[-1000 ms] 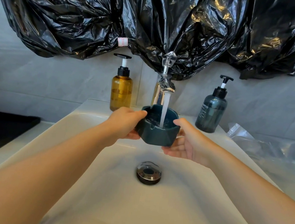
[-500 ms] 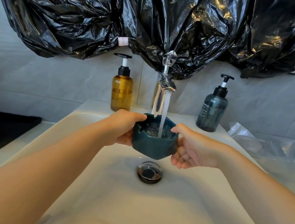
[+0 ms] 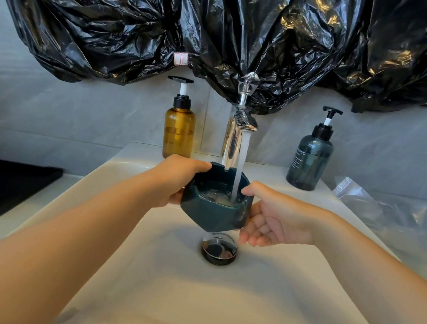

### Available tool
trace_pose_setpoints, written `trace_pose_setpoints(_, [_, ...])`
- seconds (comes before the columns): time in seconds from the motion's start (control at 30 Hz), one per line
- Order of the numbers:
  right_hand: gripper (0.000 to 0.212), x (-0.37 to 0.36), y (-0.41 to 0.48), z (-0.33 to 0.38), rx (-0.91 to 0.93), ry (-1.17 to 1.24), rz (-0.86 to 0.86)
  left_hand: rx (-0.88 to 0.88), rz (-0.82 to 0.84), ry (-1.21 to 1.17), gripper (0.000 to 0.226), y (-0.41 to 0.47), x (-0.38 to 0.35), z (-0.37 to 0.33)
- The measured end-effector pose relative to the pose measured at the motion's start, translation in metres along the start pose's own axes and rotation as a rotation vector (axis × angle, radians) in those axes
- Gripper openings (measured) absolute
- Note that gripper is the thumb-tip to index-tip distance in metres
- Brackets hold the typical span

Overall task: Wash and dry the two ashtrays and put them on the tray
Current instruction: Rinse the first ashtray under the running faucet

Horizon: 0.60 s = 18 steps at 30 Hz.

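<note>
Head view: a dark teal, faceted ceramic ashtray (image 3: 211, 212) with notched rim hangs directly below the spout of the chrome faucet (image 3: 237, 137), above the white rectangular ceramic sink (image 3: 189, 307) and not resting on it. It is tipped a little toward the person. The white stream of water (image 3: 241, 165) from the faucet falls into its bowl, where water pools and foams.

The left hand (image 3: 175, 181) grasps the ashtray's wall left of the faucet, thumb hooked over the rim and fingers wrapped behind and beneath. The right hand (image 3: 277, 221) grasps the opposite wall right of the faucet: its thumb lies on the rim, its curled fingers cup the side and underside, palm turned up.

The round chrome drain plug (image 3: 219, 248) sits below the faucet, nearer the person. An amber pump bottle (image 3: 178, 130) stands just left of the faucet, a smoky blue-grey pump bottle (image 3: 310, 160) farther to its right. Crumpled black plastic sheeting (image 3: 170, 22) hangs behind and above the faucet. Far left of the faucet lies a flat black rectangular tray (image 3: 2, 184); far right, crinkled clear plastic film (image 3: 389, 213).
</note>
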State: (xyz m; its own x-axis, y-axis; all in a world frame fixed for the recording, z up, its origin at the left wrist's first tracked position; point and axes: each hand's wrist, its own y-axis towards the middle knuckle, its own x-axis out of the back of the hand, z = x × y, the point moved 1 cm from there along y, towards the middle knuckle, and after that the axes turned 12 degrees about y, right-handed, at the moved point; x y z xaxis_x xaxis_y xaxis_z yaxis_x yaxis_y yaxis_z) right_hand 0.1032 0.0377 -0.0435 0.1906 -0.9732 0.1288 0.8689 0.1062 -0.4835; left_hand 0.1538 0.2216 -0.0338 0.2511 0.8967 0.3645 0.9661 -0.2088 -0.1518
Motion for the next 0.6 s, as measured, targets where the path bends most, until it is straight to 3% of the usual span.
trace_pose_setpoints(0.1, [0.058,-0.002,0.006,0.0,0.069,0.087,-0.115,-0.001,0.009,-0.026,0.026,0.001,0.002,-0.001])
trace_pose_setpoints(0.3, [0.061,0.006,0.009,-0.002,0.144,0.068,-0.274,0.105,0.227,-0.122,0.036,-0.006,0.004,-0.003])
trace_pose_setpoints(0.43, [0.072,0.009,0.011,0.0,0.154,0.014,-0.268,-0.031,0.054,-0.061,0.035,0.0,0.001,-0.002])
trace_pose_setpoints(0.6, [0.067,0.014,0.009,-0.002,0.201,0.073,-0.273,-0.205,-0.192,0.159,0.021,0.0,0.005,-0.003])
